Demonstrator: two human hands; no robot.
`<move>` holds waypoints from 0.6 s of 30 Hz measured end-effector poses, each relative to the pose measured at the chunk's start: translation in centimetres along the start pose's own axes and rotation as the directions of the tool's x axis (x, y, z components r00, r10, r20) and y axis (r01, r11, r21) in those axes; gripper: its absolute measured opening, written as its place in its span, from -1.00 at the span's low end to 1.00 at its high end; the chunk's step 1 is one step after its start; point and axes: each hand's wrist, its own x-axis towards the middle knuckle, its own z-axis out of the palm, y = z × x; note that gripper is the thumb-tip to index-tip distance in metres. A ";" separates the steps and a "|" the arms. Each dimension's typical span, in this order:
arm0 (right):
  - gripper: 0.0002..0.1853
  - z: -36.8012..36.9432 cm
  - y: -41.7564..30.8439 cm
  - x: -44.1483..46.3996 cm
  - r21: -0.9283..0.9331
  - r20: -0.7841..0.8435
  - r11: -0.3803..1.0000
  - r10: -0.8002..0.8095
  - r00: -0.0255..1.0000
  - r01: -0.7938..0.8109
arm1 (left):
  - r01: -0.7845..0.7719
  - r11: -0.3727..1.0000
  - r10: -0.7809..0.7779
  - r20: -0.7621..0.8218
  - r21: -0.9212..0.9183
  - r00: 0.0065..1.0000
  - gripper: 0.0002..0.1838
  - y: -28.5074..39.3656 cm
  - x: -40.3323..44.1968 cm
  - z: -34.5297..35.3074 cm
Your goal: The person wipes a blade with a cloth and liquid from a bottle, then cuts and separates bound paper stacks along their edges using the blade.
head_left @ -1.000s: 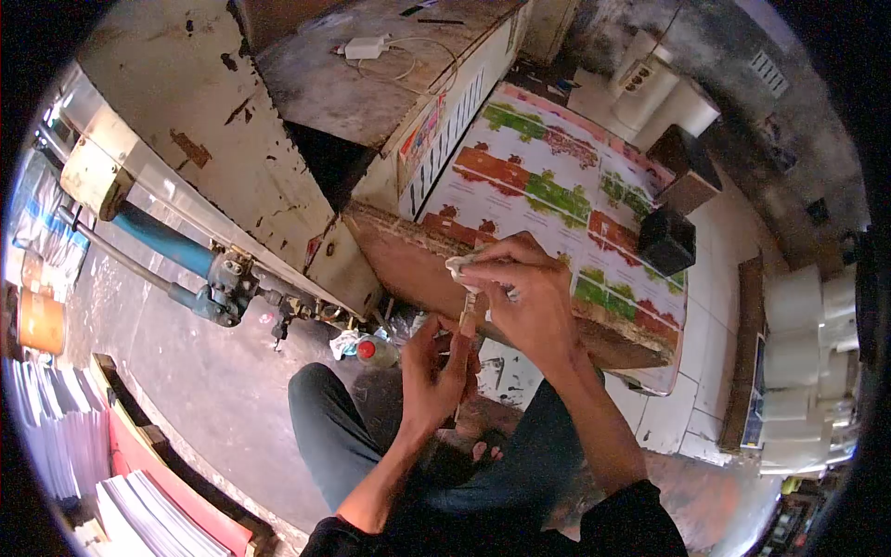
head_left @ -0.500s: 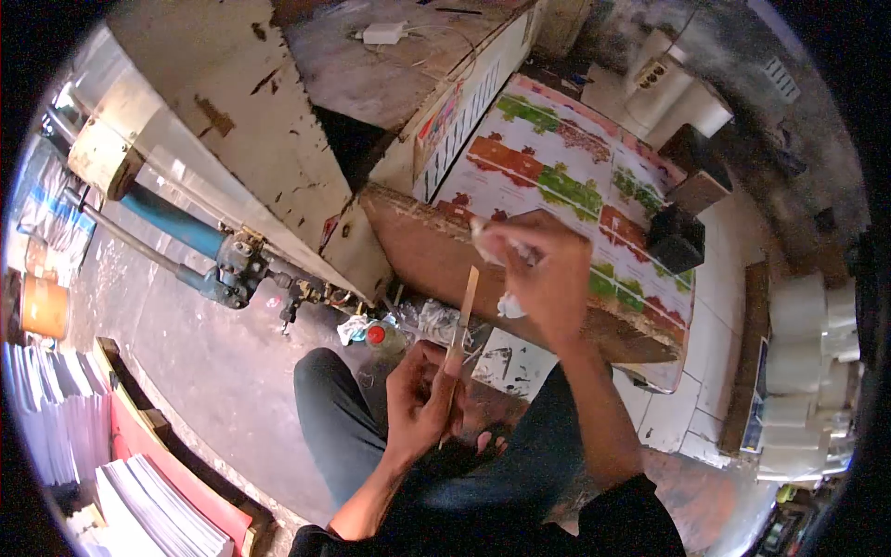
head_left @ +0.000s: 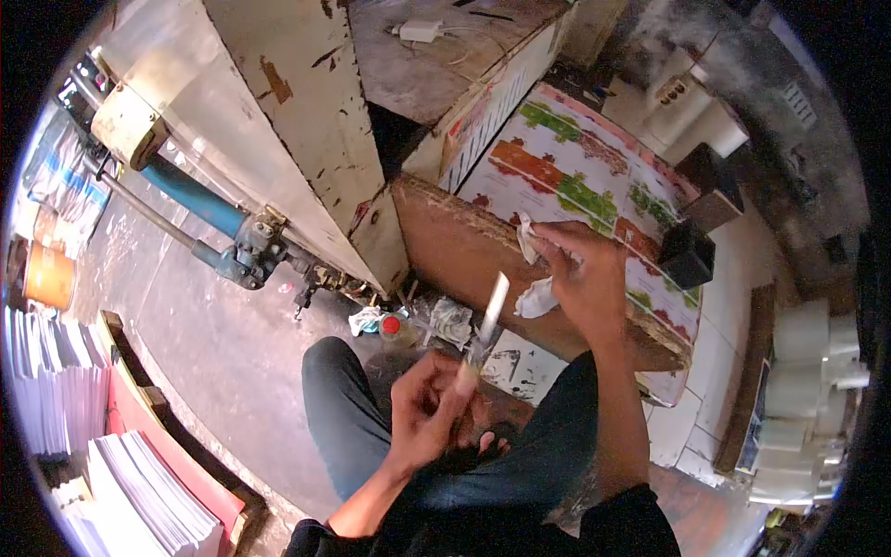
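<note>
My left hand (head_left: 429, 408) is closed round the handle of what looks like a cutter knife, its long flat blade (head_left: 495, 304) pointing up and away and catching the light. Most of the handle is hidden by my fingers. To the right and higher, my right hand (head_left: 592, 278) pinches a crumpled white cloth or tissue (head_left: 535, 299), part of which hangs below the fingers. The cloth is apart from the blade, in front of the edge of a low wooden platform (head_left: 483, 237).
A printed sheet (head_left: 557, 167) covers the platform, with a black box (head_left: 687, 253) on it. Left are a blue hydraulic cylinder (head_left: 195, 200) and stacked paper (head_left: 153, 501). A red-capped bottle (head_left: 391, 326) and scraps lie beyond my knees. White rolls (head_left: 803, 408) stand right.
The blade has tilted to the right and now shines white. My right hand has moved right and slightly down with the cloth, which shows more plainly. The view has shifted a little.
</note>
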 end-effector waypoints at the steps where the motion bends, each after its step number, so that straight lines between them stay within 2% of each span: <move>1: -0.71 -0.6 0.0 0.2 0.065 -0.027 0.996 0.067 0.997 -0.066 | 0.001 1.000 -0.001 0.011 -0.003 1.000 -0.79 0.2 0.7 0.3; 2: -0.71 -1.3 -0.1 0.4 0.130 -0.054 0.983 0.134 0.990 -0.126 | 0.026 0.996 -0.021 -0.061 0.083 0.998 -0.77 0.3 1.7 0.7; 3: -0.71 -2.0 -0.2 0.3 0.121 -0.063 0.985 0.134 0.989 -0.126 | 0.055 0.984 -0.032 -0.137 0.167 0.990 -0.74 0.4 2.7 1.0; 4: -0.70 -2.8 -0.3 -0.1 0.214 -0.060 0.928 0.324 0.944 -0.305 | 0.129 0.985 -0.113 -0.137 0.112 0.984 -0.71 0.0 3.4 0.8; 5: -0.70 -3.3 -0.2 -0.5 0.303 -0.034 0.830 0.501 0.865 -0.469 | 0.130 0.986 -0.116 -0.133 0.107 0.984 -0.71 -1.0 4.3 0.9; 6: -0.69 -3.7 0.1 -0.9 0.324 -0.122 0.874 0.418 0.900 -0.361 | -0.006 0.975 0.036 -0.134 0.220 0.990 -0.73 -2.2 5.2 1.1; 7: -0.69 -3.8 0.1 -1.1 0.321 -0.123 0.874 0.420 0.899 -0.364 | -0.139 0.933 0.187 -0.118 0.331 0.975 -0.74 -2.4 6.0 1.8; 9: -0.71 -4.3 0.0 -1.5 0.460 -0.191 0.831 0.436 0.879 -0.312 | -0.138 0.926 0.181 -0.090 0.352 0.979 -0.78 -2.1 7.2 2.7; 13: -0.76 -4.7 -1.9 -1.0 0.414 -0.185 0.817 0.508 0.841 -0.402 | -0.090 0.936 0.110 -0.042 0.340 0.993 -0.82 -2.4 8.0 3.3; 14: -0.78 -4.3 -1.7 -1.1 0.300 -0.169 0.930 0.272 0.947 -0.213 | -0.081 0.932 0.105 -0.047 0.353 0.993 -0.81 -2.4 8.1 3.3; 15: -0.80 -3.8 -1.6 -1.2 0.190 -0.121 0.982 0.023 0.992 0.001 | -0.077 0.932 0.099 -0.045 0.356 0.994 -0.81 -2.3 8.0 3.4; 18: -0.76 -1.2 -1.7 -1.8 0.086 -0.046 0.987 -0.132 0.990 0.136 | -0.074 0.941 0.099 -0.060 0.330 0.993 -0.80 -1.8 7.9 3.6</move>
